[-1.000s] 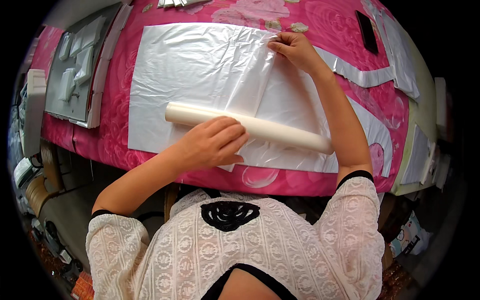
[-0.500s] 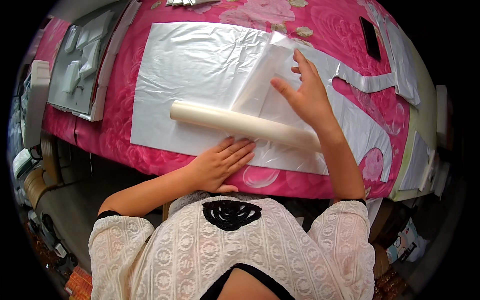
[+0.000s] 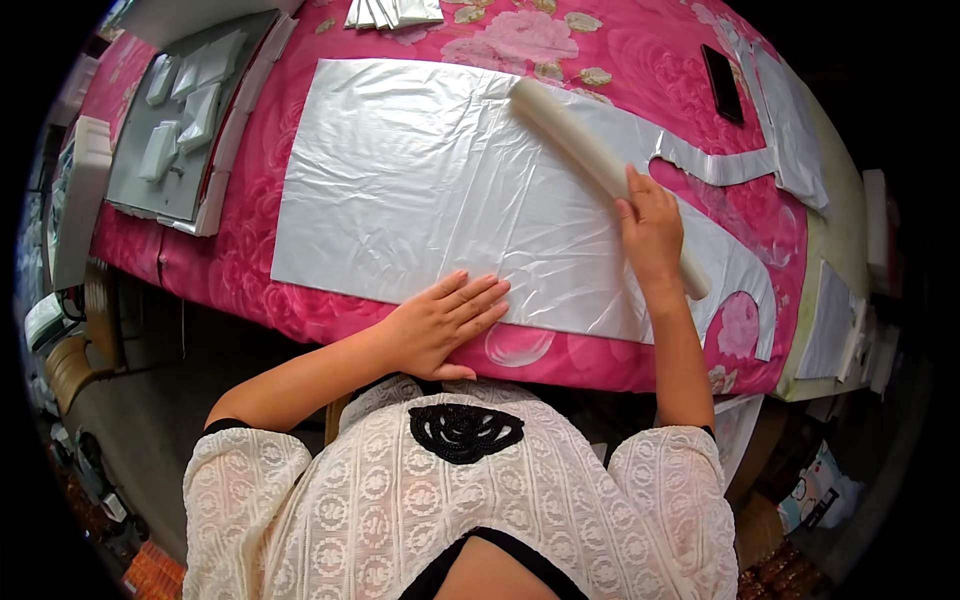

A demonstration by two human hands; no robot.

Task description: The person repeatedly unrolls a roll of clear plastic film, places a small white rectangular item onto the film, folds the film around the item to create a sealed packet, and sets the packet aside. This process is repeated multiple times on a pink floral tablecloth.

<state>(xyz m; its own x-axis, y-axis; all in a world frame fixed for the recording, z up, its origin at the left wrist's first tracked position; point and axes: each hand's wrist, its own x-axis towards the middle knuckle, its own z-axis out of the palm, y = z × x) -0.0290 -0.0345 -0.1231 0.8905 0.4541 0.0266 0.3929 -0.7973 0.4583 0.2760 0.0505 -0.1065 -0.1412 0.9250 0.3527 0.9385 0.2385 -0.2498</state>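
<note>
A silvery-white plastic carrier bag point(image 3: 390, 170), with curved strap-like handles at its right end, is spread creased across the table. On it, slanting from the far middle to the near right, lies a smooth cream-white tube point(image 3: 575, 138). My right hand point(image 3: 652, 225) is closed over the tube partway along, its fingers bent round it and hiding that stretch. My left hand point(image 3: 450, 318) lies flat at the bag's near edge with fingers stretched out, holding nothing.
A pink flowered cloth point(image 3: 230, 245) covers the table. At the left, a grey board point(image 3: 140, 110) bears several folded white packets. More folded white film point(image 3: 395, 12) lies at the far edge. A black phone point(image 3: 722, 85) rests at the far right, near another white plastic sheet point(image 3: 795, 140).
The tube has swung from lying crosswise near me to a steeper slant farther right. My right hand has come down onto it. The raised fold of film is flat now; my left hand stays put.
</note>
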